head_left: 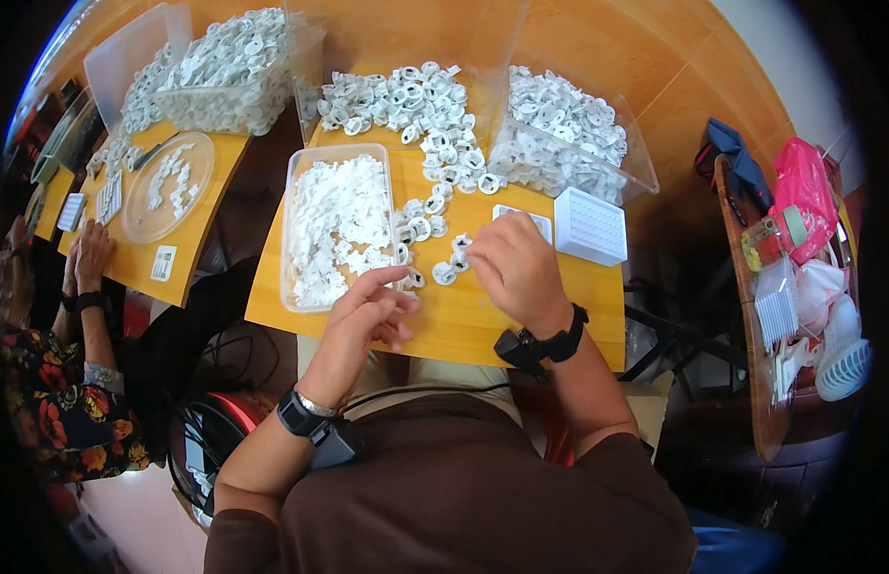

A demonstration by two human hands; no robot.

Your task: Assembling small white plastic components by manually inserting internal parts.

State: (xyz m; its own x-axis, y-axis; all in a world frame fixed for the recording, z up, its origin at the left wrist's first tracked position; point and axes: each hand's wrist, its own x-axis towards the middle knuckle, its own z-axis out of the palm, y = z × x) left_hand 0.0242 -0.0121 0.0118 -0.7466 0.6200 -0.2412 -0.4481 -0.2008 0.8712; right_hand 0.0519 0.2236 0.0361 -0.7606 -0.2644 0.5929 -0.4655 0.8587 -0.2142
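Observation:
My left hand (366,314) hovers at the near right corner of a clear tub (289,244) of small white plastic pieces (334,201). Its fingers are loosely bent and apart; a bit of white shows by the fingertips, and I cannot tell whether they touch it. My right hand (523,268) is over the table with fingers bent down and pressed together; whatever they pinch is hidden. Just left of it lie a few round white parts with dark centres (444,274). Behind it sits a flat white tray (538,222), partly covered by the hand, beside a white block with rows of holes (591,226).
More round white parts (396,100) spread from a heap at the back. A clear bin (636,167) of them stands back right, another (243,100) back left. A co-worker's hands (92,251) rest at the left table. A cluttered side shelf (750,316) is at right.

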